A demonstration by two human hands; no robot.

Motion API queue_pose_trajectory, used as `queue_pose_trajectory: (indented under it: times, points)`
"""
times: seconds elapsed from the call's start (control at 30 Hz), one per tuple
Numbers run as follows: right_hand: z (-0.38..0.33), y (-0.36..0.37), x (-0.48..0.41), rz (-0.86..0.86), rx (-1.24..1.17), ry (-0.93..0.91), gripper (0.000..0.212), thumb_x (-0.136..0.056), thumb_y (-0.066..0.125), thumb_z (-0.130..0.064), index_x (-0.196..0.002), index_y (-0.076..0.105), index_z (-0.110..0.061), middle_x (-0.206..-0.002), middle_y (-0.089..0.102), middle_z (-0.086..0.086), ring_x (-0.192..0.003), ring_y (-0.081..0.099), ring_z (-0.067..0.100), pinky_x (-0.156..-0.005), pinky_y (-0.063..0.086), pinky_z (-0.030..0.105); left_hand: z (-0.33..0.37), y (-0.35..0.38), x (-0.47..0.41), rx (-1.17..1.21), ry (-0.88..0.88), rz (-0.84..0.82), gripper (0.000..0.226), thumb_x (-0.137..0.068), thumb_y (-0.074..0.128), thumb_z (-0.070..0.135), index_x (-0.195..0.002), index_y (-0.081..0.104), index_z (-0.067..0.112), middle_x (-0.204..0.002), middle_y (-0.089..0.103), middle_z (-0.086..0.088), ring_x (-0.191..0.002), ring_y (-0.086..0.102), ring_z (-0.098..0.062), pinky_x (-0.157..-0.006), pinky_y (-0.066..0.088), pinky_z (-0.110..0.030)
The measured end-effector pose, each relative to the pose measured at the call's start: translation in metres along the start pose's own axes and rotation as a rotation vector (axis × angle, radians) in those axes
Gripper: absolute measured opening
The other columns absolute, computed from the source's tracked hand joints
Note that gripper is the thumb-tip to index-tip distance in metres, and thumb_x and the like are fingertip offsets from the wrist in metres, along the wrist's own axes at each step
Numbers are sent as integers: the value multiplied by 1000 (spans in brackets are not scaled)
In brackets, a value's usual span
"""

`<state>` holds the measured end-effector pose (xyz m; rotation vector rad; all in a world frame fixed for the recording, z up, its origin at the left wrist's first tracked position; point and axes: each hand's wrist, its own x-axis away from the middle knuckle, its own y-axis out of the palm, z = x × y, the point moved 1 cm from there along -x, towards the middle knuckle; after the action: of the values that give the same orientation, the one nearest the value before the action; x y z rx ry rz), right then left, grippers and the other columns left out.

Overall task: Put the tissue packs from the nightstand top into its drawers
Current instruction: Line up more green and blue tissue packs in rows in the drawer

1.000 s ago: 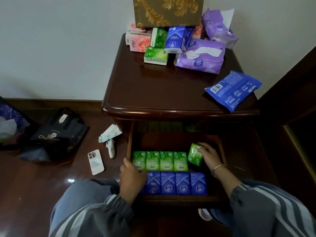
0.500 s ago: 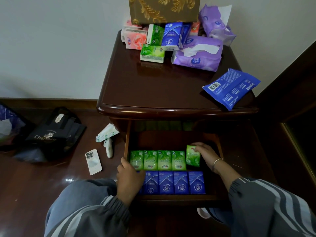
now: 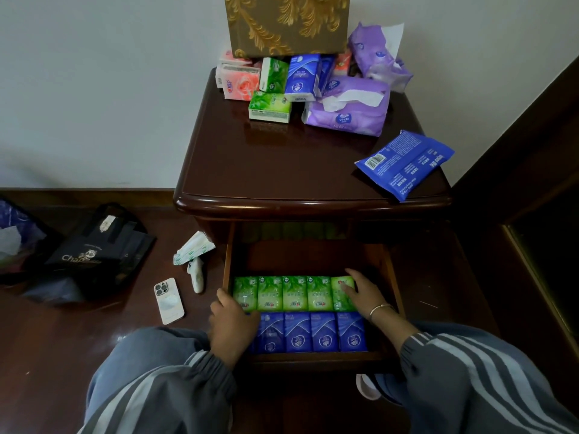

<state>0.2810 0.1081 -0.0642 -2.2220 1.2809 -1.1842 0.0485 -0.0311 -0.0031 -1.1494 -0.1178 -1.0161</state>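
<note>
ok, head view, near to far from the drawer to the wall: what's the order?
Row of blue packs in the drawer → row of green packs → flat blue pack on the nightstand top → lone green pack → gold box.

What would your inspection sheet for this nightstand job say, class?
Surface: nightstand top, dark glossy wood.
Job's things: mixed packs piled at its back; flat blue pack at its right edge; open drawer holds a green row and a blue row.
Clutter: phone, black bag on floor.
Hands: left hand rests at drawer's left end; right hand presses the rightmost green pack.
Cables: nothing seen.
Surroundings: white wall, wooden floor.
</note>
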Motion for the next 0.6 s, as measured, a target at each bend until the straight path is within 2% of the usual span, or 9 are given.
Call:
queue_pose_trajectory:
  times: [0.07,0.13,0.2,0.27,0.37,0.6]
  points:
    - [4,1,6,104,-82,35,52,-93,55,-26,-140,40,-10,-143,45,13,-131,43,29,-107,37,36,0,-2,3,1,8,4,85,-85,61,26,-148,9,2,-139,33,-24,-125,39,-44,-102,38,-48]
    - [9,1,9,209,-103,79,45,-90,60,-29,-127,53,-5,-128,57,16,-118,53,30,-98,44,36,-1,-3,5,4,17,4,83,-85,60,27,-148,10,4,-138,35,-23,-123,41,-43,-101,39,-49]
    - [10,1,9,233,-66,77,35,-89,61,-29,-110,64,-2,-110,66,18,-104,61,31,-89,48,39,-4,-4,5,10,30,2,81,-86,60,25,-147,12,4,-137,36,-23,-121,43,-44,-100,41,-49]
    - [7,2,9,221,-35,60,28,-89,60,-24,-104,67,-1,-103,68,18,-98,63,31,-85,49,39,-5,-4,5,10,38,-2,79,-86,59,23,-147,14,4,-136,36,-24,-120,45,-44,-99,42,-49]
    - [6,5,10,207,-4,39,27,-91,57,-19,-110,66,-2,-109,67,18,-102,61,31,-87,48,37,-6,-4,3,11,38,-1,78,-86,59,23,-147,14,4,-137,36,-23,-121,44,-44,-99,41,-49]
    - [6,9,10,112,129,72,32,-98,44,-27,-119,57,-6,-119,62,17,-109,57,33,-91,46,38,-5,1,0,-9,28,13,81,-85,60,24,-147,13,2,-138,36,-23,-123,43,-44,-101,40,-49]
